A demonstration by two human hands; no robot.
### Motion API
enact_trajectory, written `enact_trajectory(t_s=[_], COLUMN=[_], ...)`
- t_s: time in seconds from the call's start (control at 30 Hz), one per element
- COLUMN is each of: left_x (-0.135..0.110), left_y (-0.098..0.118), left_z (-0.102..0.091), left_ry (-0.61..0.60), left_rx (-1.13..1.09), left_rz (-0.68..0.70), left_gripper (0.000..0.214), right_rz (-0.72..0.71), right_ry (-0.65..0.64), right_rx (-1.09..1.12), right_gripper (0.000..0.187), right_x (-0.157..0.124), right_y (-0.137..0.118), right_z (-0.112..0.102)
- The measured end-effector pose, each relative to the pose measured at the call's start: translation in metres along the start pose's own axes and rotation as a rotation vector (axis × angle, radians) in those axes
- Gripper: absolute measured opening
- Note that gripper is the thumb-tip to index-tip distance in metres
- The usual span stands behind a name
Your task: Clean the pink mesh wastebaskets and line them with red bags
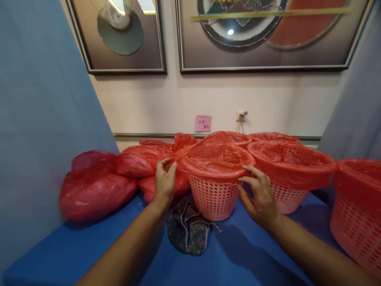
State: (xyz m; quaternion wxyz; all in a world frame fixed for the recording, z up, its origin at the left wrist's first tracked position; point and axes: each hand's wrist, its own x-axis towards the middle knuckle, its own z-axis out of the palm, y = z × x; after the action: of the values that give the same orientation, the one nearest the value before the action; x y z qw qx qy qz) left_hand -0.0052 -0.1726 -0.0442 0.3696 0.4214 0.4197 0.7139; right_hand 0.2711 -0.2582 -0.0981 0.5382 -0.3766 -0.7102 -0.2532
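A pink perforated plastic basket [213,198] stands upright in front of me, with a thin red plastic bag [216,159] lining it and folded over its rim. Part of the bag rises loosely at the back and left of the opening. At the left rim, my left hand [165,178] pinches the bag's edge between thumb and fingers. On the opposite side, my right hand [260,194] has its thumb and fingertips closed around the bag's folded edge. Below the basket's front lies a crumpled dark grey knitted glove or cloth [190,230] with purplish edging.
Several filled red bags [95,190] lie on the left of the blue-covered table [89,254]. A lined basket [293,194] stands close on the right, another [360,218] at the far right, and more behind. Framed pictures [262,55] and a pink note [203,123] are on the wall.
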Motion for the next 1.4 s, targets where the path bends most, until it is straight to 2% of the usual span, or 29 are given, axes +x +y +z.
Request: enact_trajectory(t_s=[0.1,0.27,0.37,0.47,0.67,0.77,0.83,0.9,1.03,1.1,1.2,1.33,1.4], left_x=[0.017,0.044,0.049,0.042,0.026,0.026,0.026,0.026,0.024,0.023,0.022,0.02,0.018], left_y=[0.013,0.011,0.002,-0.003,0.001,0.001,-0.001,-0.005,-0.008,-0.008,-0.007,-0.011,-0.013], left_z=[0.01,0.02,0.019,0.016,0.012,0.01,0.01,0.01,0.013,0.013,0.013,0.01,0.009], left_ry=[-0.048,-0.164,-0.169,-0.162,-0.17,-0.148,-0.133,-0.116,-0.107,-0.112,-0.117,-0.132,-0.148], left_rx=[0.084,0.162,0.103,-0.009,-0.247,-0.335,-0.383,-0.424,-0.478,-0.494,-0.509,-0.504,-0.493], left_rz=[0.152,0.128,0.076,0.016,-0.195,-0.324,-0.41,-0.486,-0.599,-0.635,-0.671,-0.713,-0.726], left_gripper=[0.031,0.026,0.025,0.029,0.021,0.007,0.011,0.016,0.024,0.026,0.028,0.031,0.033], right_rz=[0.006,-0.025,-0.09,-0.134,-0.109,-0.097,-0.104,-0.11,-0.096,-0.112,-0.105,-0.052,-0.014], right_ry=[0.009,-0.04,0.018,0.046,0.072,0.052,0.034,0.036,0.111,0.098,0.063,0.004,-0.033], right_rx=[0.021,-0.087,-0.095,-0.111,-0.282,-0.288,-0.28,-0.274,-0.295,-0.328,-0.348,-0.348,-0.321], right_gripper=[0.041,0.052,0.055,0.045,0.027,0.023,0.021,0.023,0.04,0.041,0.032,0.022,0.026], right_x=[0.009,0.011,0.002,-0.004,0.003,0.002,-0.002,-0.008,-0.012,-0.009,-0.007,-0.021,-0.029], right_y=[-0.007,-0.011,-0.008,-0.002,0.004,0.004,0.003,0.003,0.004,0.006,0.012,0.021,0.02], right_z=[-0.003,0.004,0.013,0.018,0.009,0.006,0.006,0.007,0.007,0.005,0.003,0.004,0.002])
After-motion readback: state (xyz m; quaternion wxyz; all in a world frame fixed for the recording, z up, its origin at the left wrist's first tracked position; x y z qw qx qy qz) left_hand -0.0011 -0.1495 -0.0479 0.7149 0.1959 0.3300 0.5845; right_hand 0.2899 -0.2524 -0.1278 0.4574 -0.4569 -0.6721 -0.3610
